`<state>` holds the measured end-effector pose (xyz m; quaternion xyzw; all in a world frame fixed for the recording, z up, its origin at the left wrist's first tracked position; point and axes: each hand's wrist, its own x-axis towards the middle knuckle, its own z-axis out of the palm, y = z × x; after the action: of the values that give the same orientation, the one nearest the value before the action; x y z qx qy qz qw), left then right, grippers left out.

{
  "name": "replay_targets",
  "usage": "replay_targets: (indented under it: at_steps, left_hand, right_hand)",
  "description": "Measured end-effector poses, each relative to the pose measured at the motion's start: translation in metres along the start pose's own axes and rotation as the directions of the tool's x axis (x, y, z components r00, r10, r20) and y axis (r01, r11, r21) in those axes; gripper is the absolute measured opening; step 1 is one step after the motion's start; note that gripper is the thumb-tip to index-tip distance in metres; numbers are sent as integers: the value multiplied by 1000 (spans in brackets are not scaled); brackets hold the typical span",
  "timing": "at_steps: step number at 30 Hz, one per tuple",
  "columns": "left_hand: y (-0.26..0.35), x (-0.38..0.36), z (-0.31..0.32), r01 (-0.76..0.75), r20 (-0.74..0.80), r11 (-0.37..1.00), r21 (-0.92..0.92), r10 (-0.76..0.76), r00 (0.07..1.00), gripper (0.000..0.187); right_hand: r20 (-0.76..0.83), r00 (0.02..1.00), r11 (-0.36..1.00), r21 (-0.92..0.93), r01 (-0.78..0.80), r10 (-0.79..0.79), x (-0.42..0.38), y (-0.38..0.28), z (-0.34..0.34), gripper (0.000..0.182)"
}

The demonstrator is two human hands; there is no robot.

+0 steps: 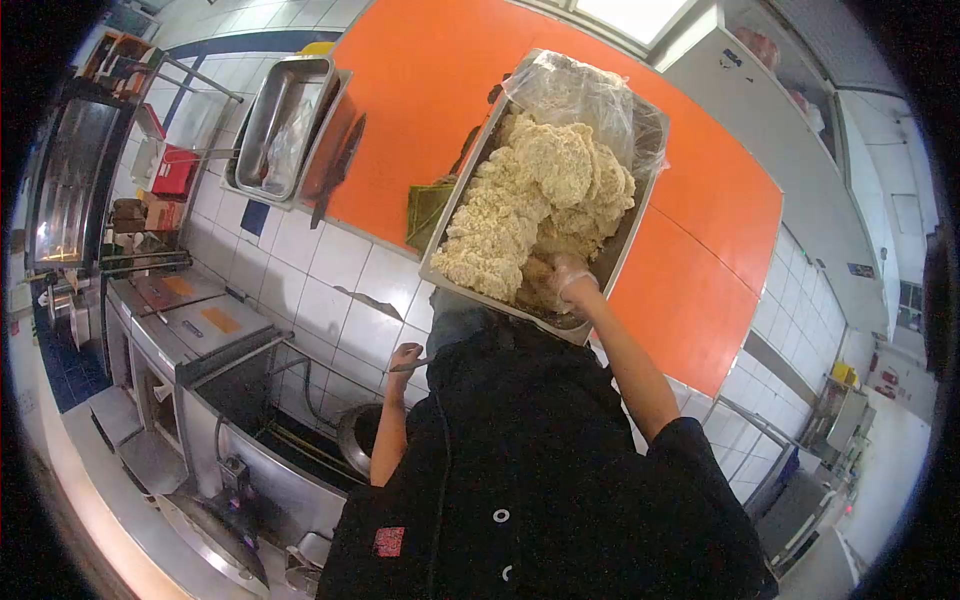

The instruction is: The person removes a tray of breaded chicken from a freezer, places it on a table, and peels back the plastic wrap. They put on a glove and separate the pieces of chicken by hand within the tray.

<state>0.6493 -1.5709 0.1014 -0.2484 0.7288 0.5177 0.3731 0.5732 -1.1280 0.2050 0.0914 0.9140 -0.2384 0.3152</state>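
Right hand (572, 280) in a thin clear plastic glove is inside the rectangular steel pan (598, 270), at its near end, and that pan sits on the orange worktop (430, 70). Its fingers curl down onto the pale, crumbed, flat breaded pieces (535, 195) heaped there. I cannot tell if a piece is really pinched or only touched. The clear plastic film (585, 90) is pushed back over the pan's far end.

Left hand (405, 358) is closed around a thin metal utensil (418, 365), held low over the sunken steel vat (260, 400), well apart from the pan.

Also on the worktop:
- a folded green cloth (430, 212), touching the pan's left side
- a second, shallower steel pan (285, 125) near the far left edge
- a dark-handled knife (340, 165) just beside that second pan

Risks, as a judgement:
- The heap is high and loose, so pulling a low piece from the near end could slide its neighbours over the rim.
- The crumb coat looks fragile, and a hard squeeze could tear it or shed crumbs.
- The glove looks loose, so it could snag on the pan.
- The pan's near corner sits close to the worktop edge, so a downward push there could tip it.
- With eyes on the pan, the left hand's utensil could drift into the vat.
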Motion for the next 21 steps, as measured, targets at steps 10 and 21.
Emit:
replay_targets:
  at_steps: [10,21]
  left_hand:
    - [-32,23,2,-91,49,996,-4,91,995,36]
    - [-29,16,0,-9,7,1000,8,9,1000,35]
  right_hand:
    - [-98,993,996,-73,56,-63,20,-9,30,24]
    - [-323,936,926,293,239,-139,-41,-14,-40,35]
